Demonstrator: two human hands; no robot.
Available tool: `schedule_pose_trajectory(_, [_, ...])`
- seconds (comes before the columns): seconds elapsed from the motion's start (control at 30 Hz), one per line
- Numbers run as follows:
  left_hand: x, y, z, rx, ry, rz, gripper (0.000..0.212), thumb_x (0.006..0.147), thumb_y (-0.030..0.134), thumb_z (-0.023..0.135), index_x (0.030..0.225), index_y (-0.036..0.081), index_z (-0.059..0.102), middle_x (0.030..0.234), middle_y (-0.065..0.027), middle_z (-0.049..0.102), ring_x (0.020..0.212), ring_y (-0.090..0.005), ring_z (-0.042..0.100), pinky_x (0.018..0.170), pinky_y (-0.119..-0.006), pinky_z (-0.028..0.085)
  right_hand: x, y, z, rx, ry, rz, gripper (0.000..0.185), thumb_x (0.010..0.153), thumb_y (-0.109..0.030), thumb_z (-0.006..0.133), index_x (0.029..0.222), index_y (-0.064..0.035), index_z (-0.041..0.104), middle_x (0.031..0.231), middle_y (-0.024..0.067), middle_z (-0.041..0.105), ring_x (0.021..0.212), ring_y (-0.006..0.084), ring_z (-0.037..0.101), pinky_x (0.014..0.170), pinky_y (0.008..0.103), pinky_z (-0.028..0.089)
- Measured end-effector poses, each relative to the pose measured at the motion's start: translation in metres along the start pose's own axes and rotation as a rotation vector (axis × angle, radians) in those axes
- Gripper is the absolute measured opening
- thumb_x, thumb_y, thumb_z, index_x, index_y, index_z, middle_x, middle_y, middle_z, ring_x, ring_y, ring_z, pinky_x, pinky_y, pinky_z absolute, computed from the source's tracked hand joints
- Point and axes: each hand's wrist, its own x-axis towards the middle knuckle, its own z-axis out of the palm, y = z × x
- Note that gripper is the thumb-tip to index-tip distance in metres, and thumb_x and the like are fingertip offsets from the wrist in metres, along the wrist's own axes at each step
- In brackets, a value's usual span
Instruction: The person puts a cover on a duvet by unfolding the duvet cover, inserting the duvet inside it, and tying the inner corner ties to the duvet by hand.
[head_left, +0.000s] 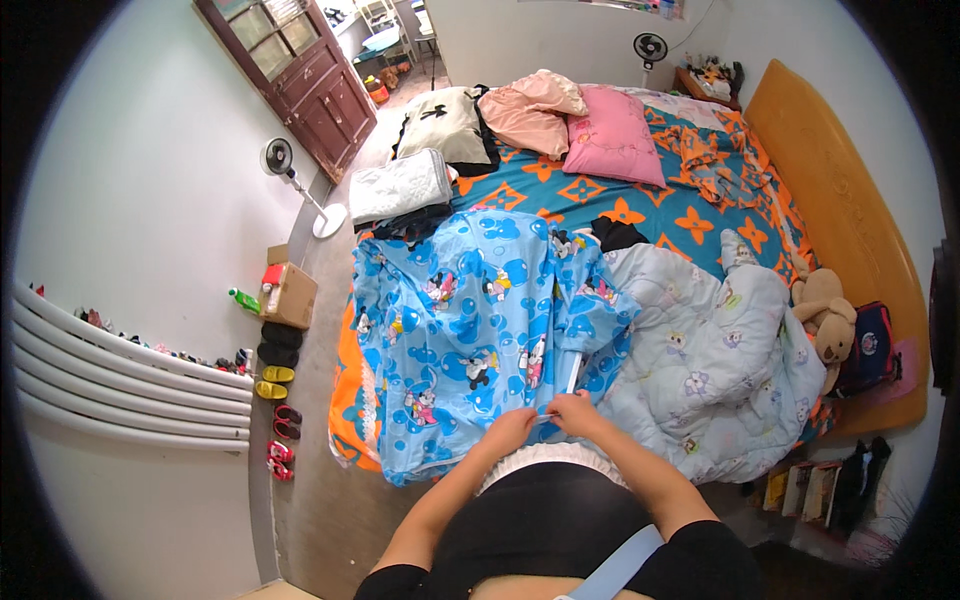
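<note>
A light-blue duvet cover (469, 315) with bubble and cartoon-mouse prints lies spread over the near left part of the bed. My left hand (514, 429) pinches its near edge just in front of my waist. Close beside it, my right hand (574, 414) grips the same edge, the fingertips of both hands almost meeting. A narrow white strip (574, 373) runs up from my right hand to a bunched fold of the cover; whether it is a zip or a hem I cannot tell. To the right lies a pale quilt (682, 352) with small animal prints, rumpled and partly against the cover.
Beyond the cover are a folded white quilt (401, 184), a cream pillow (442, 124) and a pink pillow (611, 139). A plush toy (825, 311) leans near the wooden headboard (840, 195). On the left stand a floor fan (300, 187), a cardboard box (292, 296) and a radiator (135, 375).
</note>
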Motion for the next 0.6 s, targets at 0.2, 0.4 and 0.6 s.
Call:
schedule_pose_trajectory(0.2, [-0.018, 0.018, -0.012, -0.240, 0.051, -0.062, 0.019, 0.089, 0.016, 0.050, 0.097, 0.002, 0.060, 0.082, -0.0170, 0.061, 0.077, -0.0289, 0.058, 0.068, -0.037, 0.045, 0.006, 0.025, 0.029, -0.199, 0.338, -0.064, 0.017, 0.073, -0.011, 0.062, 0.089, -0.0166, 0.064, 0.095, 0.0031, 0.058, 0.101, 0.0212, 0.054, 0.086, 0.0527, 0.034])
schedule_pose_trajectory(0.4, [-0.031, 0.010, -0.022, -0.387, 0.146, -0.146, 0.017, 0.088, 0.014, 0.051, 0.094, 0.000, 0.059, 0.072, -0.0094, 0.057, 0.068, -0.0133, 0.051, 0.063, -0.029, 0.042, -0.004, 0.081, 0.015, -0.260, 0.330, 0.131, 0.007, 0.077, -0.012, 0.056, 0.083, -0.0126, 0.061, 0.093, 0.0064, 0.058, 0.098, 0.0230, 0.055, 0.083, 0.0513, 0.036])
schedule_pose_trajectory(0.6, [-0.036, -0.030, 0.004, -0.212, 0.157, -0.264, 0.019, 0.086, 0.017, 0.052, 0.091, 0.001, 0.060, 0.074, -0.0148, 0.060, 0.068, -0.0239, 0.058, 0.062, -0.036, 0.044, -0.032, 0.094, 0.003, -0.183, 0.311, 0.081, 0.012, 0.082, -0.018, 0.053, 0.081, -0.0099, 0.061, 0.079, 0.0104, 0.058, 0.079, 0.0320, 0.057, 0.069, 0.0457, 0.040])
